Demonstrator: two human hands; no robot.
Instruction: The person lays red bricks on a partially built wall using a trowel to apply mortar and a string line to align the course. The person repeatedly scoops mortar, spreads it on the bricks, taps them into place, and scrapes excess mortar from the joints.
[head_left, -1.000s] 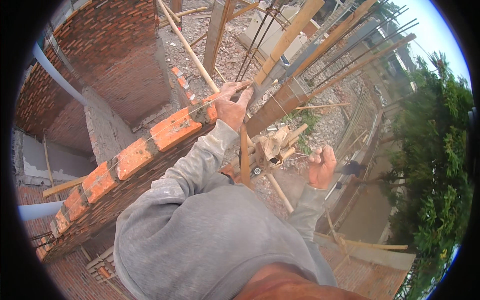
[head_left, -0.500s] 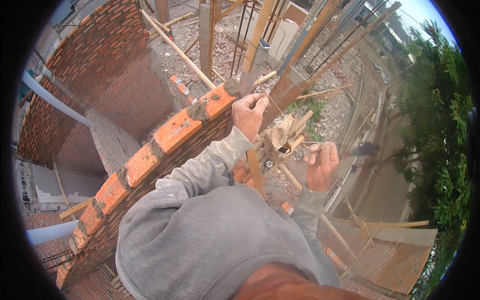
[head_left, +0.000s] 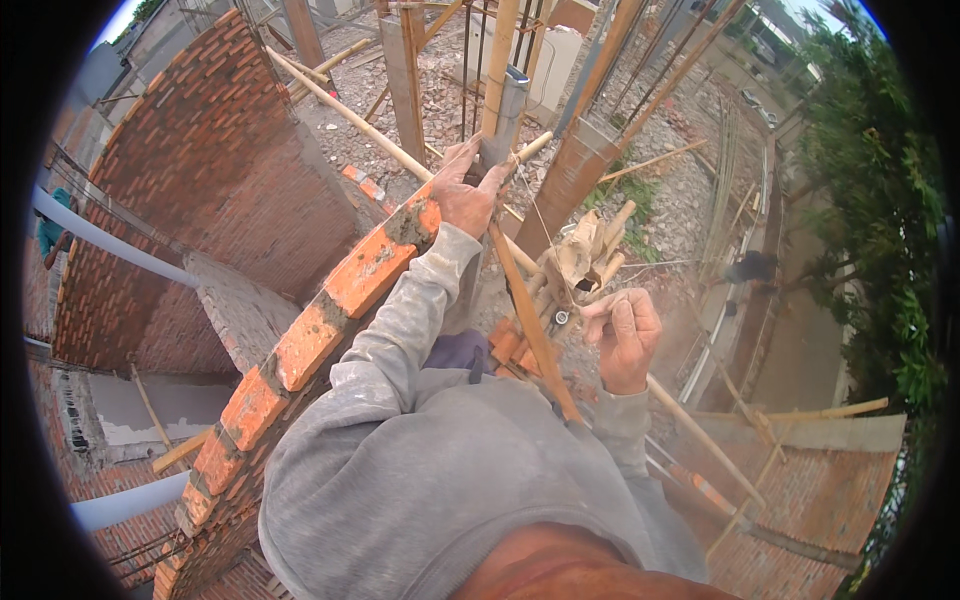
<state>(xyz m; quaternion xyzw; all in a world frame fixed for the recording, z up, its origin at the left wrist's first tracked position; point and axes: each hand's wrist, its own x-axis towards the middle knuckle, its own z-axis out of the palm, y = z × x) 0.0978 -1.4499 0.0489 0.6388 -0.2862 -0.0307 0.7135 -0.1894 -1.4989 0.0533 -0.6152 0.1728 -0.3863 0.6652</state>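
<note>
My left hand (head_left: 465,197) is at the far end of a brick wall (head_left: 372,270), its thumb and forefinger spread around a grey post (head_left: 513,98). The other fingers are partly hidden. A thin string (head_left: 536,205) slants from the post beside my left thumb down to my right hand (head_left: 625,338), which has thumb and forefinger pinched on it. Along the wall's top course, the string also shows as a pale line. Grey mortar fills the joints between the orange bricks. Below the string, a torn brown paper bag (head_left: 577,252) lies against bamboo pole ends.
A wooden strip (head_left: 535,325) leans between my arms, by loose bricks (head_left: 508,342). A bamboo pole (head_left: 345,105) reaches toward the wall end. Concrete columns (head_left: 575,180) and rebar rise ahead over rubble. A person (head_left: 50,232) is at far left; leafy trees (head_left: 870,200) line the right.
My left hand has gone from a pinch by the wall end to spreading around the post. My right hand has come slightly lower and inward, the string hanging more steeply. The whole view has shifted.
</note>
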